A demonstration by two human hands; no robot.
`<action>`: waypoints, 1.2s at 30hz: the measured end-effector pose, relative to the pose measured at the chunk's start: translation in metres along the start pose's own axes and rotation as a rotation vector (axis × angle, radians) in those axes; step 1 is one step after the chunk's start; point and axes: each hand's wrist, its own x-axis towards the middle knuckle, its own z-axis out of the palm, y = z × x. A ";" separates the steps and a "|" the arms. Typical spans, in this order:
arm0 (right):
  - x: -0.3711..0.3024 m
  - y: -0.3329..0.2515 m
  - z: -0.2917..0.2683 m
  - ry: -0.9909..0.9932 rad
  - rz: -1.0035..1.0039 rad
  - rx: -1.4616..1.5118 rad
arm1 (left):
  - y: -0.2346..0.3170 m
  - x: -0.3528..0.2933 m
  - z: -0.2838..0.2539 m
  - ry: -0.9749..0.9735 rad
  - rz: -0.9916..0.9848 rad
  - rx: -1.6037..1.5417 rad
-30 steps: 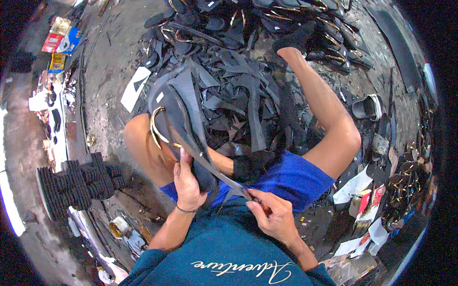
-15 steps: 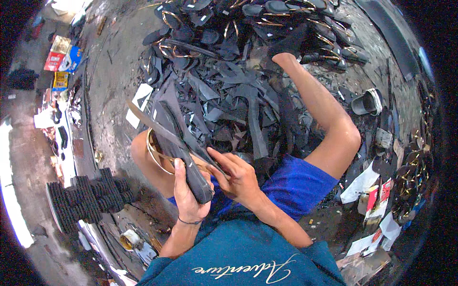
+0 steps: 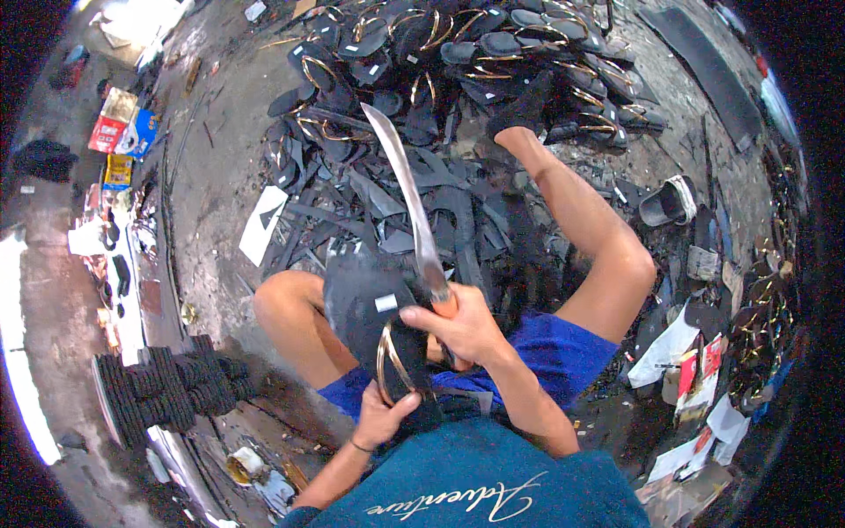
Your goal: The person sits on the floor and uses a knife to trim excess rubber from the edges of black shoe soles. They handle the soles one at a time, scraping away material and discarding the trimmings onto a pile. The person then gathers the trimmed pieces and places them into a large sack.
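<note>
A black sandal [image 3: 356,299] with a white label and gold-edged straps lies across my lap, its front part toward the scraps. My left hand [image 3: 387,415] is closed on its near end, thumb beside the strap. In my right hand [image 3: 468,327] is a knife [image 3: 412,198] with a long curved blade and an orange-brown handle. The blade points up and away, clear of the sandal. My right thumb reaches over to the sandal's edge by the label. Part of the sandal's near end is hidden by my fingers.
Black offcuts [image 3: 387,198] cover the floor between my legs. Beyond them lies a heap of gold-strapped sandals [image 3: 519,44]. A stack of black ridged pieces [image 3: 167,387] stands at the left. A black cup-like container [image 3: 664,204] and papers [image 3: 660,348] lie at the right.
The sandal has been turned over, so its straps and label now face up. The knife has swung from across the sandal to point up and away. My left hand has moved nearer my body.
</note>
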 end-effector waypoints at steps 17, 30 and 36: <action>-0.096 0.088 0.004 0.143 -0.638 -0.466 | 0.139 0.033 -0.052 0.206 -0.077 -0.806; -0.076 0.042 0.019 0.246 -0.620 -0.488 | 0.094 0.020 -0.047 0.349 0.030 -0.608; 0.006 -0.011 0.026 0.294 -0.694 -0.490 | 0.078 0.029 -0.046 0.311 0.160 -0.219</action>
